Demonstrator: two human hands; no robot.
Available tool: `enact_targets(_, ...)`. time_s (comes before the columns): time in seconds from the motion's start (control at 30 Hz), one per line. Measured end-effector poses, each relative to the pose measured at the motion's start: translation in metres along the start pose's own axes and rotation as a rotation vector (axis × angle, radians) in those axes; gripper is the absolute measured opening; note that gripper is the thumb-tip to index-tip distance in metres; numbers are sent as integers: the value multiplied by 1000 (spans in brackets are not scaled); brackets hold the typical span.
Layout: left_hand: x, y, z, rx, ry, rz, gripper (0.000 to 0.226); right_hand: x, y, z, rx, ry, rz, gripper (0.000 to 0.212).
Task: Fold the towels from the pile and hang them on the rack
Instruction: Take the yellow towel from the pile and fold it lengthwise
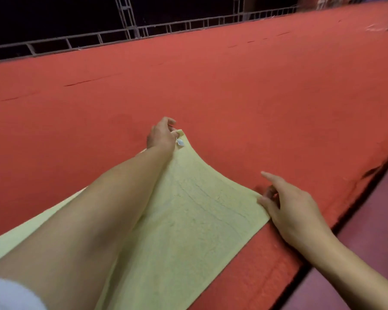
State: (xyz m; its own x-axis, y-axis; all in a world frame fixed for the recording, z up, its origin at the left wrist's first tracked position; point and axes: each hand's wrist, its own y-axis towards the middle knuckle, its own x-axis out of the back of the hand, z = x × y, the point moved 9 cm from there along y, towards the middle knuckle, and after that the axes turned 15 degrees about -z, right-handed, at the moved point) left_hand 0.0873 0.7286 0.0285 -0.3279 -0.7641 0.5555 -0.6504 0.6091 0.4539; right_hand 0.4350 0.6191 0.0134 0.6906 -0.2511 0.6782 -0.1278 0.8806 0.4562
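A pale yellow towel (188, 220) lies spread flat on the red tabletop (211, 86). Its far corner is lifted off the surface, and a small white tag (180, 142), perhaps a label, hangs there.

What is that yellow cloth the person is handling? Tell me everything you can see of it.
The yellow towel is pale, with a soft terry-like look and faint stitched lines near its end. It lies spread on the red surface, running from the lower left toward the middle. The left hand pinches its far corner, lifting it into a peak; a small white tag hangs there. The right hand pinches the near corner by the surface's edge. The left forearm lies across it, hiding part.
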Motion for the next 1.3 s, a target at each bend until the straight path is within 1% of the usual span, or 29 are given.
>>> enact_targets(0.13,-23,-3,20,-4,87,7,32,0,3,-12,43,48,-104,65)
enact_targets(0.23,-21,3,20,3,115,34,26,2,0,-11,57,53,-137,60)
enact_targets(0.3,-11,3,13,-8,139,20,28,3,-1,-9,54,53,-134,55)
enact_targets(0.43,20,-18,-10,-87,193,-24,28,4,-2,-5,53,44,-102,46)
enact_targets(0.57,63,-56,-9,-128,185,72,34,4,-4,0,42,0,-49,42)
enact_targets(0.7,131,-92,12,-178,186,139,30,4,-12,22,93,-97,-15,40)
enact_targets(0.77,171,-110,30,-189,210,162,27,1,-22,50,115,-68,-15,39)
enact_targets(0.83,215,-129,52,-175,250,154,25,-10,-38,91,172,-37,21,38)
enact_targets(1.03,369,-178,133,-61,314,27,23,-64,-106,234,404,85,153,35)
enact_targets(1.1,422,-187,162,-20,339,-52,24,-81,-131,280,491,113,189,35)
enact_targets(1.17,475,-191,191,45,341,-166,25,-97,-157,324,580,134,234,35)
enact_targets(1.3,559,-195,249,186,361,-394,20,-131,-193,389,724,152,324,35)
